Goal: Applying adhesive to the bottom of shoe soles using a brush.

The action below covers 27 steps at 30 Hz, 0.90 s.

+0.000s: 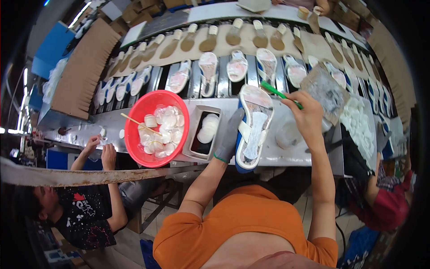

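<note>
My left hand (229, 134), in a grey glove with a green cuff edge, is closed around the side of a sandal (256, 117). The sandal has a blue sole and white straps, and its upper face shows whitish and pinkish smears. A green brush (274, 90) is gripped by its handle in my bare right hand (307, 113). The brush's head is at the sandal's toe end, on the right side; I cannot tell if it touches. Left of my gloved hand stands a grey tub (191, 151) with a dark inside and white round pads.
A red basin (130, 130) holds white round pads and thin sticks. Beyond the worktable (286, 154), rows of sandals (208, 71) and tan insoles (233, 36) line a conveyor. White pads (358, 130) are piled at the right. A co-worker's hands (101, 150) are at the left.
</note>
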Each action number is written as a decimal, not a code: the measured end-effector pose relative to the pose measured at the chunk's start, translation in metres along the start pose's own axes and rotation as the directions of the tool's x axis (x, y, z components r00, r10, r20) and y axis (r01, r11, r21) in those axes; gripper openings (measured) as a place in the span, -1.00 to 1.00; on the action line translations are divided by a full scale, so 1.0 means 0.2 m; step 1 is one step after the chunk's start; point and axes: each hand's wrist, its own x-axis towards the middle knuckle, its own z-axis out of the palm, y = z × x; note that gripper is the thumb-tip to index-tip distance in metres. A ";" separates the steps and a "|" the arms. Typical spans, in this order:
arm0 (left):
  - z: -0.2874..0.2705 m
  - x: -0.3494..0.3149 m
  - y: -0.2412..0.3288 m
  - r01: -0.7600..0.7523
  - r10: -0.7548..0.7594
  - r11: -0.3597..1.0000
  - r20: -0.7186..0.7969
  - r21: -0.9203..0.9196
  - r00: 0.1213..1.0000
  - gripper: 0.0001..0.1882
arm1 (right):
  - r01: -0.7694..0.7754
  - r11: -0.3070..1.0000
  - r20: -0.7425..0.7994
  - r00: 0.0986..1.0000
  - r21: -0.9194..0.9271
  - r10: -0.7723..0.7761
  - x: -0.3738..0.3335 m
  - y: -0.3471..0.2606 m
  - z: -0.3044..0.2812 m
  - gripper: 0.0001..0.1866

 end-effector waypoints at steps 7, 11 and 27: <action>-0.11 0.29 0.51 -0.425 0.412 0.905 -0.217 -0.017 0.885 -0.37 | -0.201 0.873 -0.071 0.964 0.444 0.258 0.03 0.09 -0.11 -0.88; -0.25 0.49 0.91 -0.601 0.490 0.797 -0.510 -0.067 0.707 -0.47 | -0.244 0.756 -0.126 0.910 0.607 0.394 -0.03 0.17 -0.16 -0.88; -1.55 0.91 1.50 -0.664 0.297 0.747 -0.902 0.015 0.314 -0.56 | -0.293 0.695 -0.076 0.891 0.656 0.447 -0.19 0.21 -0.27 -0.81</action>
